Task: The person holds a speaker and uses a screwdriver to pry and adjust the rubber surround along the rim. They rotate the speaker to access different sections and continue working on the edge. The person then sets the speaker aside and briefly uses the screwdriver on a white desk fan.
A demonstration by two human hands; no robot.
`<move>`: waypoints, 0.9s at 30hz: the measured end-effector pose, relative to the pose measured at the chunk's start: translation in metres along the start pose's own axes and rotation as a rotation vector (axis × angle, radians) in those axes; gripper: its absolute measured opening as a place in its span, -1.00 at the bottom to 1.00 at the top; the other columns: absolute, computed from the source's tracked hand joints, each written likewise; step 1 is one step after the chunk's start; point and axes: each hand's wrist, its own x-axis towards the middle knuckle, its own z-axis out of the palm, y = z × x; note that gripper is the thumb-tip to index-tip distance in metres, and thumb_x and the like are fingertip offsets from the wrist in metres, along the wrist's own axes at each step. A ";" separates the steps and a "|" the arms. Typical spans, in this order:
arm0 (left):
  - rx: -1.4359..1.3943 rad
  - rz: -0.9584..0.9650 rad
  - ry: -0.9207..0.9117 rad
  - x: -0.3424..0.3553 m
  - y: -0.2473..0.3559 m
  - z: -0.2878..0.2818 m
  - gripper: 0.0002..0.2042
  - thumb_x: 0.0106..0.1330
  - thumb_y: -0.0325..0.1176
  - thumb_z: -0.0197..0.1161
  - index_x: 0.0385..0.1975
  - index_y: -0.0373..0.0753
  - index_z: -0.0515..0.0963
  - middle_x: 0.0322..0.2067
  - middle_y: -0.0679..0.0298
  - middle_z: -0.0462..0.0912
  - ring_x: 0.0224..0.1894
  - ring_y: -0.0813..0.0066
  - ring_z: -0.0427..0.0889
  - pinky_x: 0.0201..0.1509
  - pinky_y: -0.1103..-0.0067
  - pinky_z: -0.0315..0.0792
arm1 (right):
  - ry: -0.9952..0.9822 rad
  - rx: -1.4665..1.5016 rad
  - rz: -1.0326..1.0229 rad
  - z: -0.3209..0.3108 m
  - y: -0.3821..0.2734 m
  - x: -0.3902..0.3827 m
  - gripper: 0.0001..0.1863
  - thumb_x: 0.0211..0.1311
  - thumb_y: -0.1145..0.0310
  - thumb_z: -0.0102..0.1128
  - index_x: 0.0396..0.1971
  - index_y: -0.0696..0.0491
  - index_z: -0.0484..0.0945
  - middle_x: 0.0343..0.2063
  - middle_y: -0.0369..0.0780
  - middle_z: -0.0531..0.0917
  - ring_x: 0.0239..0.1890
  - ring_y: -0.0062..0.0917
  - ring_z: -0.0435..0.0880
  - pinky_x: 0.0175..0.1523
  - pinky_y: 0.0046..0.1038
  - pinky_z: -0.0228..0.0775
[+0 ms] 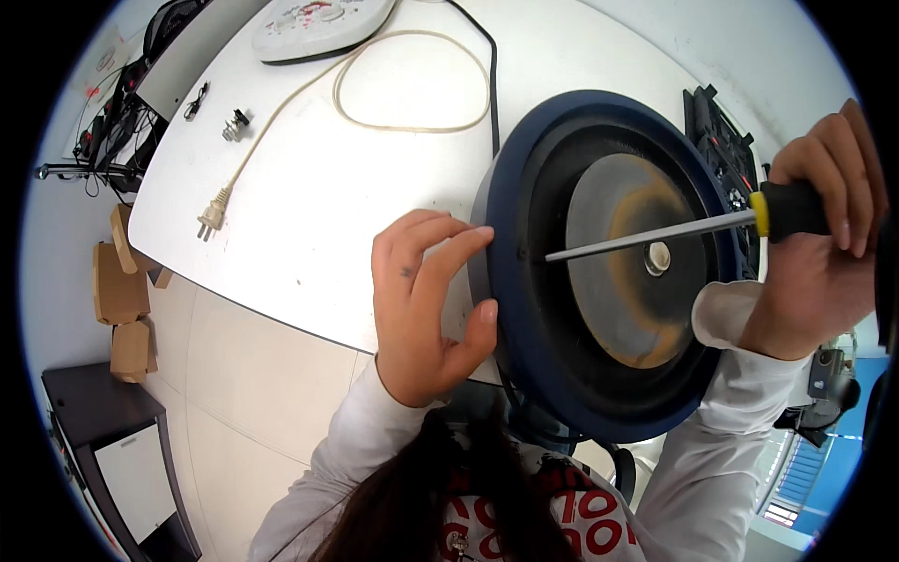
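A round dark-blue cooker base (pixel 508 187) rests on the table, its black inside facing up. A grey heating plate (pixel 599 309) with brown scorch marks lies in its middle, around a pale central knob (pixel 658 258). My right hand (pixel 819 225) grips the black and yellow handle of a long screwdriver (pixel 665 231). Its shaft reaches leftward across the plate, and the tip is at the black inner wall; whether it touches cannot be told. At the left side of the base is my left hand (pixel 421 290), thumb and fingers apart, with an index fingertip against the blue rim.
On the white table (pixel 309 206) a pale cord ends in a two-pin plug (pixel 213 214). A white lid-like appliance part (pixel 318 26) sits at the far edge. Small metal parts (pixel 234 125) lie at left, and a black tool case (pixel 719 136) stands beyond the base.
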 end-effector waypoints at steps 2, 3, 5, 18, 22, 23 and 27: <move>-0.010 -0.007 -0.002 0.001 0.000 0.001 -0.57 0.12 -0.32 0.21 0.02 -0.29 0.53 0.00 0.08 0.48 0.09 0.03 0.40 0.19 0.23 0.27 | 0.014 -0.016 -0.014 0.000 0.005 0.001 -0.64 0.36 -0.01 0.14 -0.54 -0.11 0.40 -0.62 -0.45 0.38 -0.55 -0.71 0.33 -0.34 -0.59 0.28; -0.012 -0.007 0.000 0.001 -0.001 0.002 -0.57 0.12 -0.32 0.21 0.02 -0.29 0.53 0.00 0.08 0.48 0.09 0.03 0.40 0.19 0.23 0.27 | 0.018 -0.021 -0.018 -0.001 0.009 0.001 -0.64 0.37 0.00 0.13 -0.54 -0.10 0.40 -0.62 -0.45 0.38 -0.55 -0.71 0.32 -0.34 -0.59 0.28; -0.014 -0.007 0.001 0.001 -0.002 0.002 -0.57 0.11 -0.33 0.21 0.03 -0.29 0.52 0.00 0.07 0.48 0.09 0.02 0.40 0.19 0.23 0.27 | 0.024 -0.031 -0.020 0.002 0.011 0.001 -0.65 0.38 0.01 0.11 -0.53 -0.10 0.39 -0.62 -0.45 0.36 -0.56 -0.72 0.31 -0.35 -0.60 0.26; -0.028 -0.029 -0.003 0.000 0.000 0.000 -0.54 0.05 -0.37 0.23 0.03 -0.30 0.52 0.01 0.06 0.47 0.09 0.02 0.40 0.18 0.23 0.29 | 0.041 -0.082 -0.031 0.015 0.026 0.007 -0.67 0.47 0.08 -0.04 -0.47 -0.06 0.33 -0.64 -0.43 0.29 -0.61 -0.75 0.24 -0.42 -0.64 0.18; -0.034 -0.027 -0.017 0.002 0.002 0.002 -0.54 0.05 -0.38 0.23 0.03 -0.31 0.52 0.01 0.05 0.47 0.09 0.02 0.40 0.18 0.23 0.29 | 0.063 -0.116 -0.055 0.019 0.025 0.011 -0.68 0.50 0.10 -0.09 -0.46 -0.05 0.31 -0.65 -0.42 0.27 -0.62 -0.76 0.22 -0.44 -0.65 0.15; -0.026 -0.030 -0.013 0.001 0.002 0.000 -0.54 0.05 -0.39 0.22 0.03 -0.30 0.51 0.01 0.05 0.47 0.09 0.02 0.40 0.18 0.24 0.30 | 0.064 -0.115 -0.061 0.020 0.029 0.013 -0.68 0.51 0.11 -0.10 -0.45 -0.04 0.30 -0.65 -0.42 0.26 -0.63 -0.77 0.21 -0.45 -0.65 0.15; -0.025 -0.035 -0.001 0.000 0.003 -0.002 -0.56 0.07 -0.40 0.21 0.03 -0.31 0.51 0.00 0.05 0.47 0.08 0.02 0.41 0.18 0.25 0.30 | 0.143 -0.182 -0.109 0.036 0.050 0.021 -0.69 0.53 0.13 -0.12 -0.43 -0.03 0.30 -0.65 -0.42 0.25 -0.64 -0.78 0.20 -0.46 -0.67 0.11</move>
